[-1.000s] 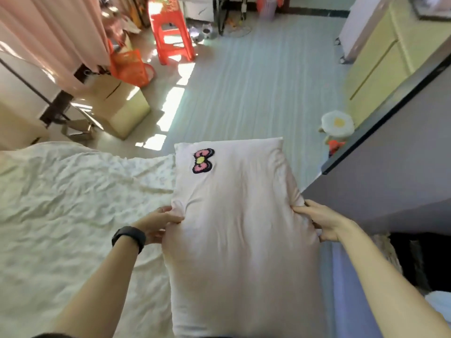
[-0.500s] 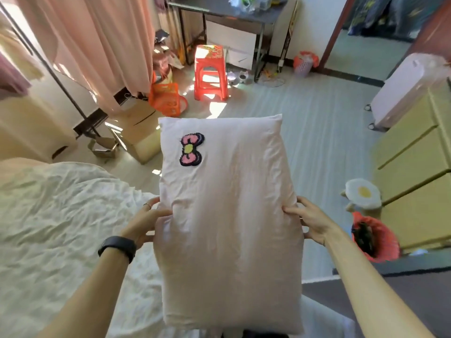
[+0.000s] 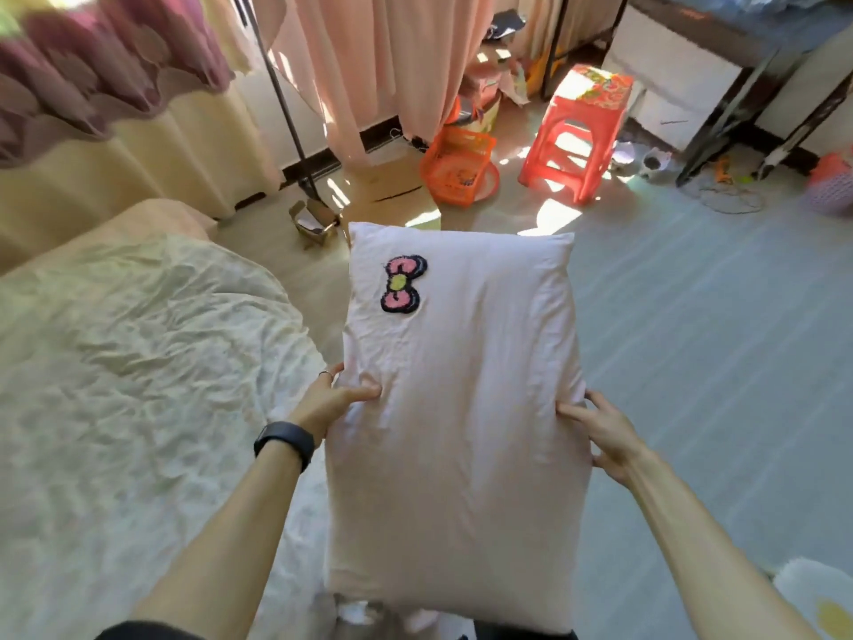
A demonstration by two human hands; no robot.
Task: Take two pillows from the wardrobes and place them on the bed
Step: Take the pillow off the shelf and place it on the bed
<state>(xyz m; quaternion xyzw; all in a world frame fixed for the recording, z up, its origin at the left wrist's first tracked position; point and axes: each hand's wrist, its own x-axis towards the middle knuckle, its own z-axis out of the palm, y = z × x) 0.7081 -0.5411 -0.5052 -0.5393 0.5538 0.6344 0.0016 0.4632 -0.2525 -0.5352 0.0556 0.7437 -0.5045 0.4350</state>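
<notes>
Nearest to us, 2 bare forearms reach up from the lower edge. Between them a pale pink pillow [image 3: 457,431] is held in the air, its long side running from 6 to 12 o'clock. The left hand [image 3: 330,401], with a black wristband [image 3: 284,438] on its wrist and a ring [image 3: 326,374] on 1 finger, grips the pillow's edge at 9 o'clock, thumb pressed into the cloth. The right hand [image 3: 604,436] clasps the opposite edge at 3 o'clock, thumb on top and fingers spread along the side. So we find the hands apart, each clamped on the pillow. A pink bow patch [image 3: 402,284] sits near the pillow's far corner at 11 o'clock. The pillow hangs just beside the bed [image 3: 138,362], whose crumpled cream cover fills the view at 9 o'clock, with grey floor [image 3: 715,339] at 3 o'clock. Farther off we see an orange basket [image 3: 457,166] at 12 o'clock and an orange plastic stool [image 3: 579,131] at 1 o'clock. Pink curtains [image 3: 383,53] hang behind them, and a dark desk [image 3: 738,34] stands at 2 o'clock.
</notes>
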